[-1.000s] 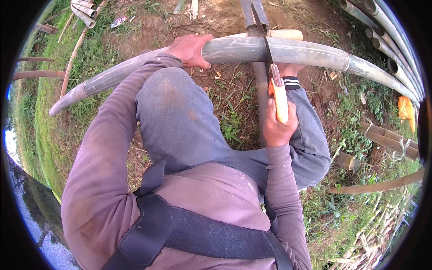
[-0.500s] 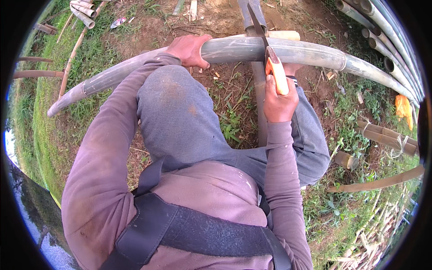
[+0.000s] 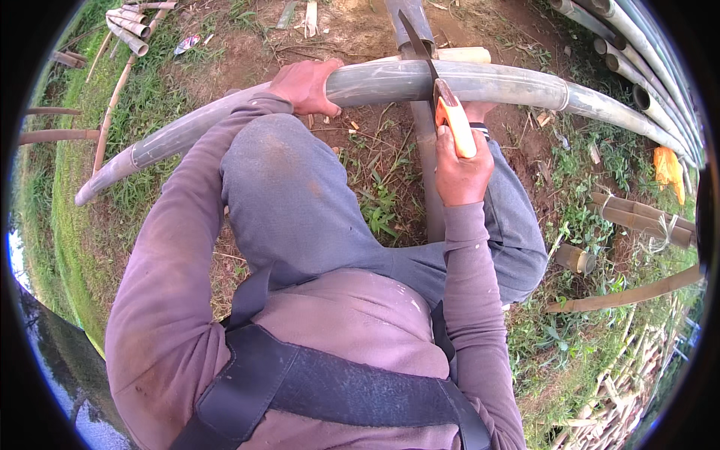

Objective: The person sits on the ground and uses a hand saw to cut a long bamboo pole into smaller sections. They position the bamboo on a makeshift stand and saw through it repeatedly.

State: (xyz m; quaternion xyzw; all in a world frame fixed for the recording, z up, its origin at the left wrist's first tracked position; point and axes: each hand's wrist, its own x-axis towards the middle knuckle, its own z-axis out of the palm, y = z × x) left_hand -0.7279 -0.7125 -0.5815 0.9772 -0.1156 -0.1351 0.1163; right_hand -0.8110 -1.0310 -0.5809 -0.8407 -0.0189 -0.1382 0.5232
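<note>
A long grey-green bamboo pole (image 3: 510,84) lies crosswise in front of me, bowed by the lens. My left hand (image 3: 304,85) is wrapped over it left of the middle, thumb on the near side. In my right hand (image 3: 463,171) is the orange-and-white handle of a hand saw (image 3: 457,129). The saw's dark blade crosses the pole near its middle, its tip pointing away from me. How deep the blade sits in the bamboo I cannot tell. Under the pole, near the blade, runs another bamboo piece (image 3: 424,142) pointing away from me.
Several bamboo poles (image 3: 634,60) are stacked at the far right, with an orange plastic bag (image 3: 667,174) below them. Tied bamboo pieces (image 3: 645,223) and a short cut section (image 3: 576,259) lie at right. More bamboo tubes (image 3: 129,30) rest at far left. Split sticks (image 3: 607,405) are piled lower right.
The saw has shifted slightly, with more of its blade showing beyond the pole and its tip leaning further left. My left hand keeps its hold on the pole. The whole view has moved a little.
</note>
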